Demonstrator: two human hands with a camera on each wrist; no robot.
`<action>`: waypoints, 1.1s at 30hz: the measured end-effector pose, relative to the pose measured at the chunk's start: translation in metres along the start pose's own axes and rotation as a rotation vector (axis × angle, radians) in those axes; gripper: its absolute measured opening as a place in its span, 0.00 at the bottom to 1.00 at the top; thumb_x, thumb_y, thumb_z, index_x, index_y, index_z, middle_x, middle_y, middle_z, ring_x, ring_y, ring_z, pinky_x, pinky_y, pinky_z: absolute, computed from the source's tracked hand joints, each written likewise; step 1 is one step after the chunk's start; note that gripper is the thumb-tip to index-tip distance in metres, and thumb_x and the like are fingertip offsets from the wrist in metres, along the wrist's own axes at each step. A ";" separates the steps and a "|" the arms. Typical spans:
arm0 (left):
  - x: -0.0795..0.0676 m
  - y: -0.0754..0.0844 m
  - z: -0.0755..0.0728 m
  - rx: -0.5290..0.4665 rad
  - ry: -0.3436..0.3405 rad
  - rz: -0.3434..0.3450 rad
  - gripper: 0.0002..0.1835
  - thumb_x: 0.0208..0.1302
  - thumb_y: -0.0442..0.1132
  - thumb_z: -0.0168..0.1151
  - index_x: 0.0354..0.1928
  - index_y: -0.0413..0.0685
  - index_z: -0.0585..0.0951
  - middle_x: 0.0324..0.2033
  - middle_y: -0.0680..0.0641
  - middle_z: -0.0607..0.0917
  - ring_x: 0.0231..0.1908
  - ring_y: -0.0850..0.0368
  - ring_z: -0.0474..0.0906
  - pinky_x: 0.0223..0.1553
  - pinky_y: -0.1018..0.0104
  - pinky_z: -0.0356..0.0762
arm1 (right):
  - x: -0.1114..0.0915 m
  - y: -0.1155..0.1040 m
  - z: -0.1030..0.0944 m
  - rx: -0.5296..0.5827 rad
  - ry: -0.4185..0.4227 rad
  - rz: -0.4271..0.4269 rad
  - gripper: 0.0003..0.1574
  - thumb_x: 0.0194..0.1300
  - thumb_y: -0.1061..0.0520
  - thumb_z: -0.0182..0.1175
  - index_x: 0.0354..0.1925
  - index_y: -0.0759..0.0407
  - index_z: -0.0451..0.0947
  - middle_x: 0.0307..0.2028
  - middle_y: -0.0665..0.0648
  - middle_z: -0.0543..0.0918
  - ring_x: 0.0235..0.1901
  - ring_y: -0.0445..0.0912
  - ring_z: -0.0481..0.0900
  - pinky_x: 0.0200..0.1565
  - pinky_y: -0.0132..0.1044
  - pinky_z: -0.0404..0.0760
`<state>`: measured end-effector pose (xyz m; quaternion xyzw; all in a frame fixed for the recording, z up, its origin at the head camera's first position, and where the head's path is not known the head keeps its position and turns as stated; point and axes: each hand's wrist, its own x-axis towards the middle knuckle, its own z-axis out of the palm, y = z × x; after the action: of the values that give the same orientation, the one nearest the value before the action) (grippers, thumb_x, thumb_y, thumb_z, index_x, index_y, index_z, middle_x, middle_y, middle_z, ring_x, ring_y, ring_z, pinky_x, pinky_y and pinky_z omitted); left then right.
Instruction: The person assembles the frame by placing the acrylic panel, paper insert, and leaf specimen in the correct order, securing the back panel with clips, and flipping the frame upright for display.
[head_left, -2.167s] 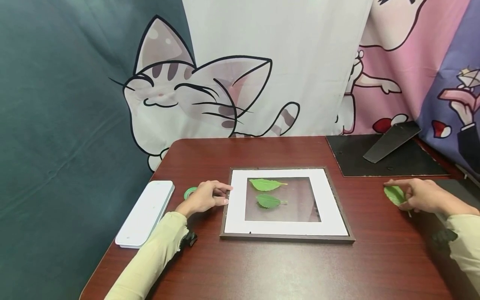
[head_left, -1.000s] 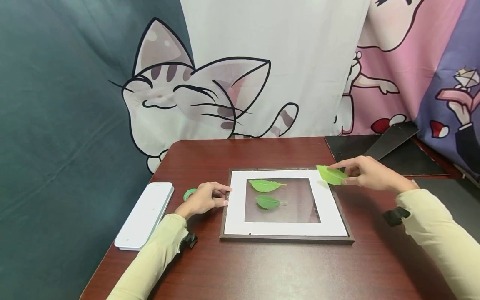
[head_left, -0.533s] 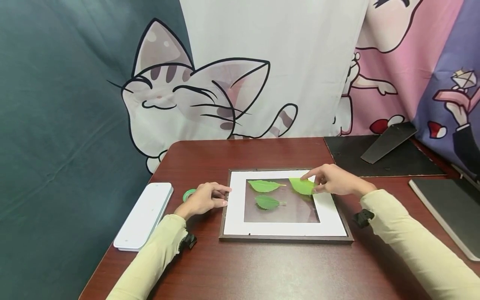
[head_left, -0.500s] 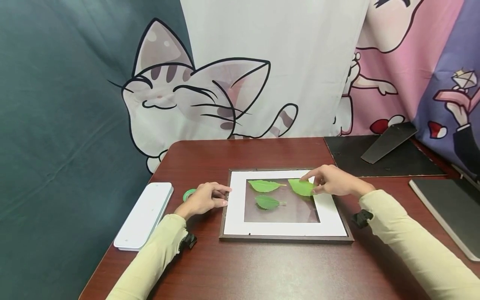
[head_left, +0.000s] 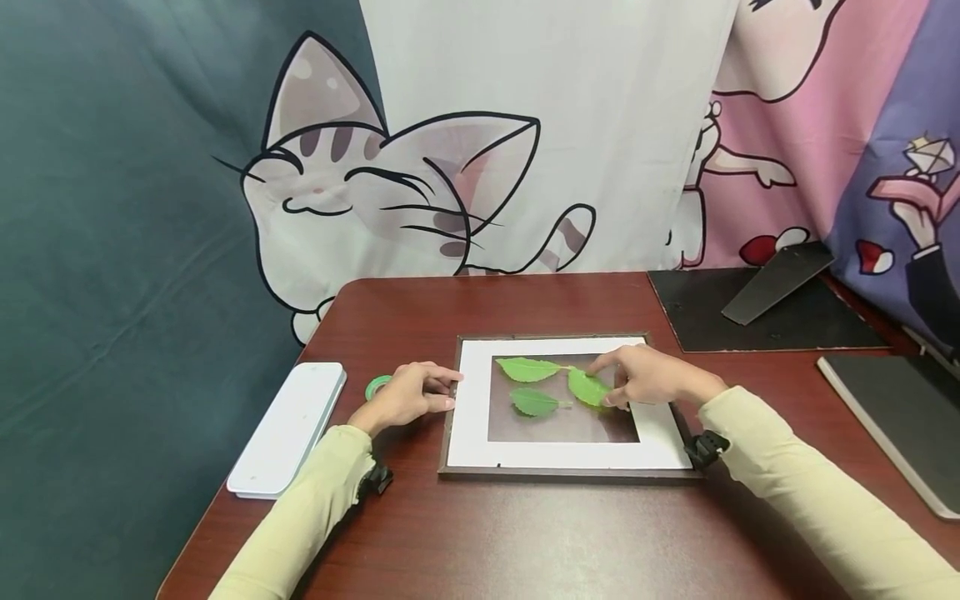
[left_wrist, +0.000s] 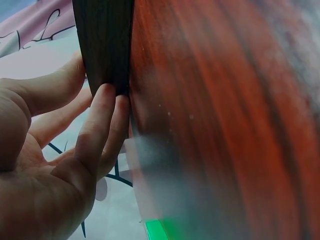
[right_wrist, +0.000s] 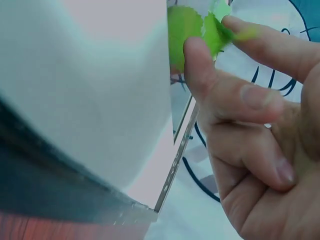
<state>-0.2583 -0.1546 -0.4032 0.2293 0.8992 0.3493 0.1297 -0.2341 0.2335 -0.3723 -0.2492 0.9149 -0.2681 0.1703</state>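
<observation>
A picture frame [head_left: 570,477] with a white mat [head_left: 471,400] and a glassy window lies flat on the table. Two green leaves, an upper leaf [head_left: 527,369] and a lower leaf [head_left: 534,402], rest in the left half of the window. A third leaf [head_left: 588,388] is pinched between thumb and index finger of my right hand [head_left: 651,375], close over the window's right half; its tip reaches the upper leaf's stem in the head view. My left hand [head_left: 408,396] touches the frame's left side with extended fingertips [left_wrist: 104,95], its thumb at the same dark edge.
A green tape roll [head_left: 376,387] sits partly hidden behind my left hand. Further left lies a white flat case [head_left: 288,429]. At the back right is a black backing board [head_left: 690,321] with its stand leg [head_left: 780,282]; a dark grey flat slab [head_left: 900,417] lies at the right.
My right hand has carried the third leaf from the table's right side leftward over the frame's window, lowered it and turned it. My left hand has stayed at the frame's left side.
</observation>
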 end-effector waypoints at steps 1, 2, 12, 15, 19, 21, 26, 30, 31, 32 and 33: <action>0.000 0.000 0.000 0.004 0.000 0.004 0.22 0.62 0.34 0.70 0.60 0.49 0.83 0.50 0.45 0.86 0.52 0.51 0.84 0.48 0.62 0.82 | 0.000 -0.002 0.000 0.001 -0.001 0.010 0.32 0.59 0.63 0.69 0.61 0.68 0.76 0.20 0.51 0.85 0.20 0.38 0.75 0.24 0.31 0.70; 0.000 0.000 0.000 0.005 0.001 0.002 0.22 0.62 0.34 0.70 0.60 0.49 0.83 0.50 0.45 0.86 0.52 0.51 0.84 0.48 0.61 0.83 | 0.001 -0.003 0.000 -0.002 -0.003 0.010 0.32 0.59 0.63 0.69 0.62 0.68 0.76 0.20 0.51 0.85 0.19 0.38 0.75 0.23 0.31 0.70; 0.000 0.000 0.001 0.004 -0.001 -0.001 0.22 0.63 0.34 0.70 0.60 0.50 0.82 0.51 0.45 0.85 0.52 0.52 0.84 0.49 0.62 0.82 | 0.001 -0.009 0.006 0.014 0.003 0.080 0.38 0.60 0.60 0.70 0.66 0.69 0.70 0.18 0.50 0.84 0.12 0.37 0.69 0.19 0.32 0.70; -0.001 0.000 0.000 -0.005 -0.001 0.008 0.22 0.62 0.34 0.70 0.60 0.49 0.83 0.51 0.44 0.85 0.52 0.51 0.84 0.48 0.62 0.82 | 0.002 -0.013 0.009 -0.068 0.050 0.092 0.43 0.60 0.56 0.71 0.67 0.71 0.67 0.16 0.48 0.83 0.16 0.37 0.75 0.27 0.36 0.76; -0.001 0.000 0.000 -0.017 0.005 0.026 0.22 0.62 0.34 0.70 0.59 0.47 0.83 0.53 0.42 0.85 0.52 0.50 0.85 0.49 0.60 0.83 | 0.006 -0.018 0.012 -0.178 0.124 0.131 0.49 0.56 0.52 0.74 0.66 0.74 0.65 0.13 0.47 0.82 0.20 0.37 0.79 0.41 0.41 0.79; -0.002 0.000 0.000 -0.020 0.007 0.026 0.22 0.62 0.34 0.70 0.60 0.47 0.83 0.53 0.42 0.85 0.52 0.50 0.85 0.49 0.60 0.83 | 0.009 -0.020 0.013 -0.200 0.148 0.157 0.52 0.54 0.52 0.75 0.66 0.77 0.63 0.12 0.47 0.81 0.19 0.38 0.79 0.41 0.41 0.79; -0.003 0.000 -0.001 -0.019 0.005 0.031 0.22 0.62 0.34 0.70 0.60 0.47 0.83 0.54 0.42 0.85 0.52 0.50 0.85 0.50 0.59 0.83 | 0.013 -0.019 0.014 -0.192 0.182 0.201 0.49 0.50 0.55 0.74 0.63 0.79 0.66 0.11 0.48 0.80 0.19 0.40 0.77 0.31 0.34 0.74; -0.002 0.000 -0.001 -0.021 0.006 0.032 0.22 0.62 0.34 0.70 0.60 0.47 0.83 0.53 0.43 0.85 0.52 0.50 0.85 0.50 0.59 0.83 | 0.013 -0.018 0.013 -0.157 0.198 0.227 0.42 0.50 0.57 0.74 0.58 0.77 0.70 0.12 0.49 0.80 0.19 0.42 0.76 0.26 0.33 0.71; -0.002 0.000 -0.001 -0.021 0.006 0.031 0.22 0.62 0.34 0.70 0.60 0.47 0.83 0.53 0.43 0.85 0.51 0.50 0.85 0.50 0.59 0.83 | 0.013 -0.017 0.013 -0.149 0.200 0.231 0.43 0.50 0.58 0.74 0.59 0.78 0.69 0.12 0.49 0.81 0.20 0.42 0.76 0.26 0.32 0.70; -0.001 0.000 -0.001 -0.020 0.006 0.029 0.22 0.62 0.34 0.70 0.60 0.47 0.83 0.53 0.43 0.85 0.51 0.50 0.85 0.49 0.59 0.83 | 0.013 -0.017 0.013 -0.144 0.198 0.232 0.42 0.50 0.58 0.74 0.58 0.77 0.70 0.13 0.49 0.81 0.20 0.42 0.76 0.26 0.32 0.70; -0.001 0.000 -0.001 -0.019 0.005 0.027 0.22 0.62 0.34 0.70 0.60 0.47 0.82 0.53 0.43 0.85 0.51 0.50 0.85 0.49 0.60 0.83 | 0.012 -0.016 0.012 -0.141 0.196 0.232 0.40 0.50 0.57 0.74 0.57 0.75 0.71 0.14 0.49 0.81 0.21 0.42 0.77 0.27 0.32 0.71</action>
<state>-0.2575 -0.1557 -0.4028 0.2395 0.8930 0.3601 0.1249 -0.2327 0.2100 -0.3745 -0.1258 0.9663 -0.2046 0.0923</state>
